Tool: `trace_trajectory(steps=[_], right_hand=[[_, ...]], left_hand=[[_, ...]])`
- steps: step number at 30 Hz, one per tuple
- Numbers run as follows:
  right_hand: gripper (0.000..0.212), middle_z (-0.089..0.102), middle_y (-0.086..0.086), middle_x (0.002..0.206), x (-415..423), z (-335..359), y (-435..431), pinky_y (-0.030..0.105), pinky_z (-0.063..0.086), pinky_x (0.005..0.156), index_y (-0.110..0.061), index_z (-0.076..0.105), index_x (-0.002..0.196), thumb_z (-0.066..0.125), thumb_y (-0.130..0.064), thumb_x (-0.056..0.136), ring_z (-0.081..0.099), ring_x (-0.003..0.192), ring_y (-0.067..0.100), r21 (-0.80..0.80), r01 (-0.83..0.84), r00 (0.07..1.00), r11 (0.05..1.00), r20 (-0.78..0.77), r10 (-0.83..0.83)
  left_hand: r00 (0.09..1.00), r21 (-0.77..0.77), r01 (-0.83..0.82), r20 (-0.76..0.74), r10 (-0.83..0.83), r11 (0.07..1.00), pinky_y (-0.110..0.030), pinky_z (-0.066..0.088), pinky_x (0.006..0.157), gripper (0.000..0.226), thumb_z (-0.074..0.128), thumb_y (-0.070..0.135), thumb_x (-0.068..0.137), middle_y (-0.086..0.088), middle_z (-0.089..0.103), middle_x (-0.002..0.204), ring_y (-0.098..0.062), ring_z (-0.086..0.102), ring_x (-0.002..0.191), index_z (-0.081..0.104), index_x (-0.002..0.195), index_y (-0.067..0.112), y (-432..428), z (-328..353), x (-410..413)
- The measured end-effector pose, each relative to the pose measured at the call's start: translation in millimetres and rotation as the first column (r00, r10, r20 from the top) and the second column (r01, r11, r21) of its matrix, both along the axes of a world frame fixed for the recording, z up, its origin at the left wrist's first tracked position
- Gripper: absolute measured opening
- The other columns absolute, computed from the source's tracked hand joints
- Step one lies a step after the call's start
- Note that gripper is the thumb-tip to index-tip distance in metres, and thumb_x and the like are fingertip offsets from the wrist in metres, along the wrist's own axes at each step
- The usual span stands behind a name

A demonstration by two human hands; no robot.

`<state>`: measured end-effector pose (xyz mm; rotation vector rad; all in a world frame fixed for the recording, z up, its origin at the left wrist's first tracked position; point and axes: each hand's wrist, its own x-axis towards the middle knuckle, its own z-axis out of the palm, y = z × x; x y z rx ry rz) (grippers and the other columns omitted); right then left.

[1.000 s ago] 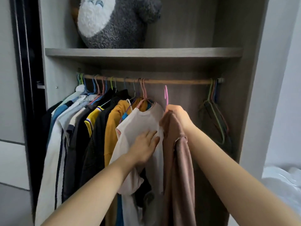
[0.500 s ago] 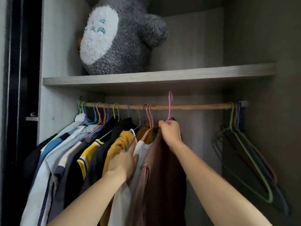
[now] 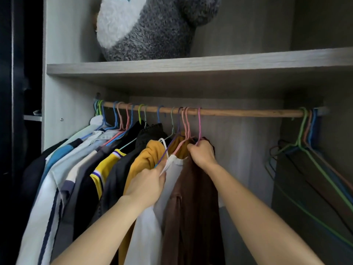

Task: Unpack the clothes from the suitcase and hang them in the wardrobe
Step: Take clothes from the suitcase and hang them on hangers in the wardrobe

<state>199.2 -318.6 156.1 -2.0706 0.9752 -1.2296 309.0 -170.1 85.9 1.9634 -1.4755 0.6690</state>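
Clothes crowd the left half of the rail: pale shirts, a yellow jersey and a mustard hoodie, all packed tight on coloured hooks. Just below the rail's middle, the left hand has its fingers curled into the shoulder of the white top. I read that as holding the row back leftward so a gap opens. Into that gap, right of the white top, goes the brown garment, the piece being hung, and it drapes straight down under the rail's middle. Its pink hanger is hooked over the rail, last in the line. The right hand sits directly beneath that hook, fingers bunched together and pinching the hanger's neck at the brown collar, likely steadying it so it settles square. Further right the rail runs bare, then a bundle of empty hangers hangs at its right end, handy for the next pieces. The suitcase is out of view. Above the rail, a grey plush toy sits on the shelf.
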Motion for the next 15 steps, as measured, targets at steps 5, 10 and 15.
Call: trace_trajectory(steps=[5, 10, 15], right_hand=[[0.032, 0.061, 0.015, 0.091, 2, -4, 4, 0.038, 0.05, 0.085, -0.012, 0.059, 0.068, 0.057, -0.037, 0.088, 0.058, 0.084, 0.032, -0.116, 0.067, 0.994, 0.991, -0.076, -0.077], [0.042, 0.041, 0.011, 0.127, 10, -20, 40, 0.043, 0.033, 0.096, -0.009, 0.051, 0.116, 0.061, -0.037, 0.085, 0.037, 0.12, 0.031, -0.434, 0.242, 0.964, 0.868, 0.009, -0.264], [0.031, 0.046, 0.01, 0.12, 32, -49, 125, 0.045, 0.031, 0.089, -0.012, 0.052, 0.104, 0.061, -0.026, 0.078, 0.038, 0.111, 0.03, -0.641, -0.031, 0.999, 0.767, -0.013, 0.03]], left_hand=[[0.995, 0.03, 0.035, -0.093, -0.032, 0.999, -0.032, 0.04, 0.061, 0.049, 0.034, 0.036, 0.103, -0.011, 0.07, 0.104, -0.029, 0.064, 0.089, 0.024, 0.151, 0.034, -1, -5, -3], [0.927, -0.139, 0.209, -0.286, -0.241, 0.968, -0.041, 0.048, 0.088, 0.05, 0.039, 0.028, 0.101, 0.001, 0.056, 0.128, -0.021, 0.056, 0.111, 0.028, 0.15, 0.038, 34, -34, -3], [0.97, -0.213, 0.079, -0.21, -0.125, 0.974, -0.038, 0.052, 0.066, 0.042, 0.032, 0.039, 0.1, 0.012, 0.043, 0.124, -0.012, 0.06, 0.087, 0.037, 0.142, 0.037, 112, -87, -5]])
